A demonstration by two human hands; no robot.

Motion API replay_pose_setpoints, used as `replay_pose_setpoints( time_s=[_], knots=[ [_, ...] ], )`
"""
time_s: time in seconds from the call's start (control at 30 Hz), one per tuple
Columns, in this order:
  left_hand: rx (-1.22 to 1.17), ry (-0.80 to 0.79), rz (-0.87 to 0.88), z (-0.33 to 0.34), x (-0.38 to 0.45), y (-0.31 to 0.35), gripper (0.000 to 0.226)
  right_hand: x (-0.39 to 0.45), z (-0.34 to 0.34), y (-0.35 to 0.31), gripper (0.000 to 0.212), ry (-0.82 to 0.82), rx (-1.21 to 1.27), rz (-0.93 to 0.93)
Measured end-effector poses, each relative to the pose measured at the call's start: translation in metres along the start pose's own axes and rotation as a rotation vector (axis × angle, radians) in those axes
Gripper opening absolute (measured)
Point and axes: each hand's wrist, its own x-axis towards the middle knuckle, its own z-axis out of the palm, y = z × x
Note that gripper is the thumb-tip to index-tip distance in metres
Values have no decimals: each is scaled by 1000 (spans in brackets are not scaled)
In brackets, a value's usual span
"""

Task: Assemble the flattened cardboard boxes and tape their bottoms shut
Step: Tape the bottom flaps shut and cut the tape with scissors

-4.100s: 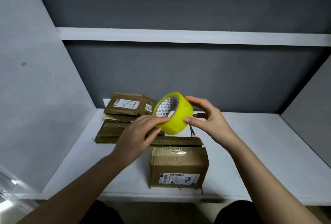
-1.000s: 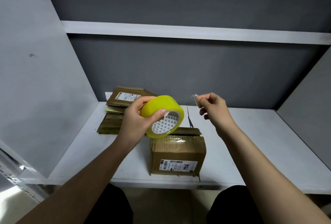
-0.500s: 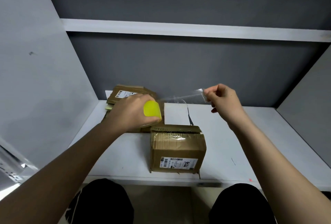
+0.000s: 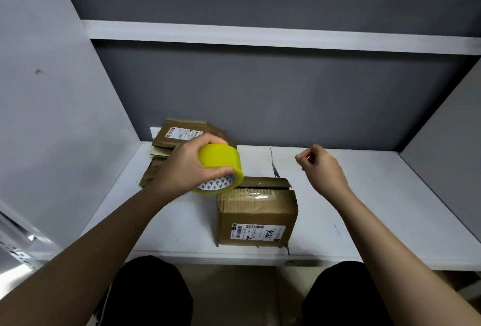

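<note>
Head view: left hand (image 4: 182, 169) grips yellow tape roll (image 4: 220, 162) just above box (image 4: 256, 211) at bench (image 4: 377, 195) center. Right hand (image 4: 321, 166), 3 o'clock of roll, fingers pinched; can't tell what's held. Flat boxes (image 4: 182, 134) at 11 o'clock.

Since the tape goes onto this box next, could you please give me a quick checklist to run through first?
1. Roll of tape held firmly in left hand: ok.
2. Right hand pinching the pulled tape end: cannot tell, no strip is visible.
3. Assembled box resting flat on the shelf: ok.
4. Flaps closed flush: not ok, a dark gap shows along the far edge.
5. Flattened boxes out of the way: ok.
</note>
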Motion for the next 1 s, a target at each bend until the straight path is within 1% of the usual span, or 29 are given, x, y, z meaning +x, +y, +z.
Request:
replay_pose_setpoints(
  time_s=[0.07, 0.2, 0.3, 0.4, 0.5, 0.6, 0.67, 0.83, 0.93, 1.0],
  knots=[
    [-14, -28, 4, 5, 0, -3, 58, -4, 5, 5, 18, -9, -29, 10],
    [-15, -46, 8, 10, -1, -8, 58, -5, 10, 16, 16, -29, 114, 25],
    [-67, -36, -24, 10, 0, -8, 53, -5, 11, 15, 12, -20, 362, 13],
    [-98, -11, -45, 11, 2, -9, 49, -6, 9, 16, 6, -46, 667, 83],
    [-78, 5, -38, 11, 2, -12, 51, -6, 7, 20, 9, -104, 789, 113],
    [-60, 16, -46, 10, 3, -16, 59, -5, 6, 18, 16, -139, 795, 137],
    [-47, 14, -42, 10, 2, -16, 60, -5, 6, 15, 15, -127, 786, 147],
    [-62, 5, -13, 11, 0, -13, 50, -5, 9, 10, 24, -84, 762, 202],
    [-73, 13, -1, 14, 2, -10, 51, -3, 17, 11, 20, -16, 646, 167],
    [-64, 18, 13, 18, 4, -7, 51, 0, 23, 14, 22, 23, 565, 128]
  ],
)
